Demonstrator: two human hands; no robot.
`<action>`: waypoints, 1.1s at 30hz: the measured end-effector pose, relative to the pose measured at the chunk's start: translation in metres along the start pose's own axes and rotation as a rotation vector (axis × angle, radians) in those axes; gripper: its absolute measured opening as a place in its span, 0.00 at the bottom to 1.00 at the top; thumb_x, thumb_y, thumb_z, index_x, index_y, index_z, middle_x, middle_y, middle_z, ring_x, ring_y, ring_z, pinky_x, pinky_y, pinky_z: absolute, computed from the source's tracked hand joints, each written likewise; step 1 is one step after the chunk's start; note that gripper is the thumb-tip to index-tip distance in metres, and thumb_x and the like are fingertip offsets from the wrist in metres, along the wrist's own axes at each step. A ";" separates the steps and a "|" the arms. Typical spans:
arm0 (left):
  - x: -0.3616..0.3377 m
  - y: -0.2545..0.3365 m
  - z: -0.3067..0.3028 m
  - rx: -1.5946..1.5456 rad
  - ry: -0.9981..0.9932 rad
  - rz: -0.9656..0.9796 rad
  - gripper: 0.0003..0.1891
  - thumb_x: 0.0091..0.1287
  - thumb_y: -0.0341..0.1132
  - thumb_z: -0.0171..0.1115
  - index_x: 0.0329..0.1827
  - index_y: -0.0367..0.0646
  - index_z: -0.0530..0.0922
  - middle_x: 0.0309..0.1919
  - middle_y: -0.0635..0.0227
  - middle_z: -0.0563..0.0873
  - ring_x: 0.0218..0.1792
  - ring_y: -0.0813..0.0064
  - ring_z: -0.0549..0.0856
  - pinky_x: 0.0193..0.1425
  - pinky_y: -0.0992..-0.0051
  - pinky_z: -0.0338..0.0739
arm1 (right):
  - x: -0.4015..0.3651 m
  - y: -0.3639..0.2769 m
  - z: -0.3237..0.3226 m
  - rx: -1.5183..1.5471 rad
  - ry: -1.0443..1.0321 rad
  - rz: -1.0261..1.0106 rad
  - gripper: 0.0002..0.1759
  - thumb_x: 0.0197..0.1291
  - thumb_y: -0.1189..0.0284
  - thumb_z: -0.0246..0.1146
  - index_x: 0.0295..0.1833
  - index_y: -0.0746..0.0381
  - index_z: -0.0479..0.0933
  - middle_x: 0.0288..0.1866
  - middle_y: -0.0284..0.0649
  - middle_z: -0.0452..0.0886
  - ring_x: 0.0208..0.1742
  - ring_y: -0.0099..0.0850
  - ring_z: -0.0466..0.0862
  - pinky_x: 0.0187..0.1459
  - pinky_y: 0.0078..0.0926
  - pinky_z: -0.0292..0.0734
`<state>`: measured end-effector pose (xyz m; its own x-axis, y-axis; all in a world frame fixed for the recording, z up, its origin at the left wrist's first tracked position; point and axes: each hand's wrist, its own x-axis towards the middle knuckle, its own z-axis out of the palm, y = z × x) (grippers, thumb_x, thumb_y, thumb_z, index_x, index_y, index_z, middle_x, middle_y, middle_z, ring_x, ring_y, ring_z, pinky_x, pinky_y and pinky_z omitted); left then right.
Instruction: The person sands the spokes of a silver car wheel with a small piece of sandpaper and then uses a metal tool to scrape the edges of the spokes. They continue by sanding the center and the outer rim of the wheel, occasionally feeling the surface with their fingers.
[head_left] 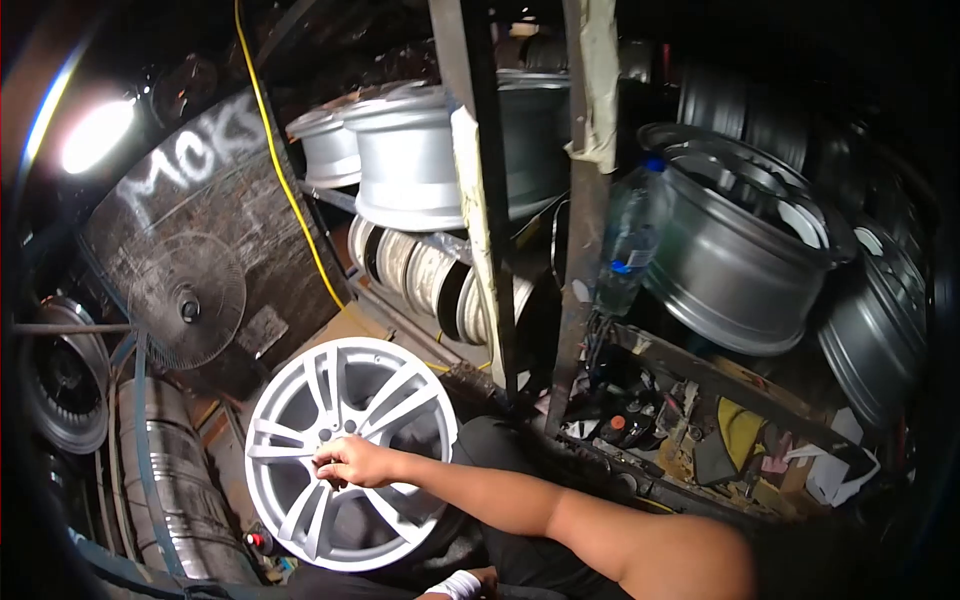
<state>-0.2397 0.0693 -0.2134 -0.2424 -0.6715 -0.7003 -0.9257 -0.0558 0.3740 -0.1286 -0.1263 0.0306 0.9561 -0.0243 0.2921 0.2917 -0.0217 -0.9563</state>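
A silver alloy wheel rim (432, 403) with twin spokes leans face up in front of me, close to my legs. Over its hub is my right hand (355, 462), reaching in from the right with the fingers curled together. Whatever those fingers hold, if anything, is too small to make out. At the bottom edge, near the rim's lower right, a small part of my left hand (484, 578) shows beside a white cloth or wrap (458, 585). Its fingers are mostly hidden by the frame edge.
Large silver rims (405, 160) sit on a rack behind metal posts (585, 230). More rims (735, 260) are stacked right, beside a plastic bottle (632, 235). A fan (188, 305) stands left. A yellow cable (285, 180) hangs down. Tools and scraps (690, 430) clutter the right.
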 end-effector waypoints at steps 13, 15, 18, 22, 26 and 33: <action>0.010 0.008 0.015 0.077 -0.054 0.015 0.17 0.83 0.36 0.54 0.54 0.36 0.89 0.43 0.45 0.94 0.44 0.50 0.96 0.51 0.56 0.91 | -0.029 -0.034 -0.011 -0.124 -0.031 -0.184 0.02 0.75 0.82 0.65 0.47 0.71 0.82 0.39 0.42 0.84 0.35 0.30 0.89 0.42 0.32 0.84; 0.010 0.010 0.017 0.092 -0.062 0.033 0.17 0.83 0.36 0.54 0.54 0.36 0.89 0.43 0.44 0.94 0.44 0.50 0.96 0.51 0.56 0.91 | -0.031 -0.034 -0.017 -0.158 0.002 -0.196 0.03 0.76 0.81 0.64 0.49 0.70 0.82 0.41 0.43 0.84 0.38 0.30 0.90 0.44 0.32 0.84; 0.000 0.010 0.007 0.091 -0.028 0.104 0.17 0.83 0.36 0.53 0.54 0.36 0.89 0.43 0.44 0.94 0.44 0.48 0.96 0.51 0.55 0.91 | -0.036 -0.033 -0.020 -0.094 0.154 -0.239 0.04 0.75 0.79 0.64 0.47 0.69 0.82 0.38 0.46 0.86 0.37 0.36 0.88 0.43 0.36 0.82; -0.072 0.029 -0.110 -0.066 -0.041 0.170 0.16 0.81 0.35 0.54 0.47 0.34 0.88 0.40 0.45 0.94 0.43 0.38 0.94 0.51 0.52 0.90 | -0.045 -0.034 -0.046 -0.127 0.262 -0.179 0.09 0.81 0.80 0.60 0.57 0.65 0.85 0.48 0.41 0.84 0.42 0.26 0.91 0.47 0.28 0.86; -0.169 -0.013 -0.246 -0.635 -0.017 0.515 0.16 0.81 0.35 0.66 0.64 0.36 0.88 0.51 0.57 0.96 0.54 0.63 0.95 0.64 0.68 0.86 | -0.048 0.000 -0.060 -0.221 0.445 0.006 0.14 0.79 0.81 0.64 0.65 0.69 0.86 0.47 0.39 0.86 0.37 0.23 0.87 0.44 0.22 0.84; -0.205 -0.121 -0.288 -1.038 1.046 0.190 0.13 0.80 0.33 0.71 0.60 0.33 0.88 0.46 0.64 0.95 0.46 0.76 0.93 0.54 0.73 0.87 | -0.039 -0.009 -0.045 -0.165 0.423 0.175 0.29 0.74 0.84 0.66 0.79 0.65 0.73 0.39 0.39 0.89 0.40 0.21 0.88 0.45 0.22 0.84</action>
<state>0.0051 0.0008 0.0599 0.3970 -0.9177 -0.0165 -0.1805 -0.0957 0.9789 -0.1700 -0.1702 0.0284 0.8847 -0.4448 0.1396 0.0859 -0.1387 -0.9866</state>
